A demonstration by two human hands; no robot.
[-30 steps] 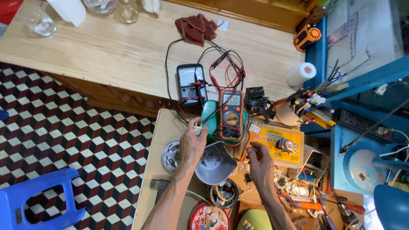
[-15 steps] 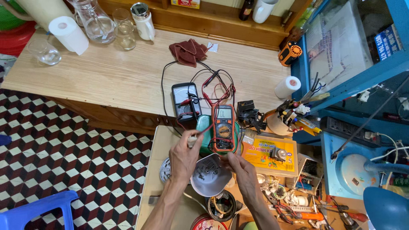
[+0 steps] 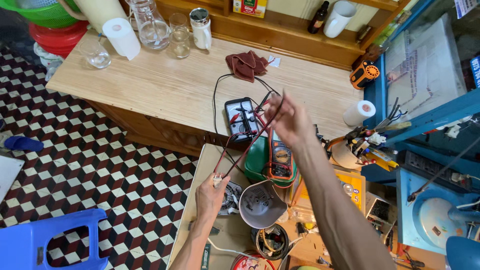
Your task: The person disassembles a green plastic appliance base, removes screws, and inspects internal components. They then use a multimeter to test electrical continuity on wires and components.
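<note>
Above the multimeter point(image 3: 281, 159), right hand point(image 3: 289, 120) raised, gripping leads point(image 3: 248, 146).

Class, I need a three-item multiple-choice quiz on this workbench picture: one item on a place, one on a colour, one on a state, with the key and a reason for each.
1. Where does the cloth lie?
A. on the wooden table
B. on the floor
C. on the stool

2. What colour is the stool?
A. red
B. blue
C. yellow

3. What is the right hand doing?
A. resting flat on the table
B. holding a glass
C. raised, with the leads running up to it

Key:
1 A, it sits on the tabletop near the meters.
2 B, its plastic frame is blue.
3 C, the wires stretch from the left hand up to it.
</note>
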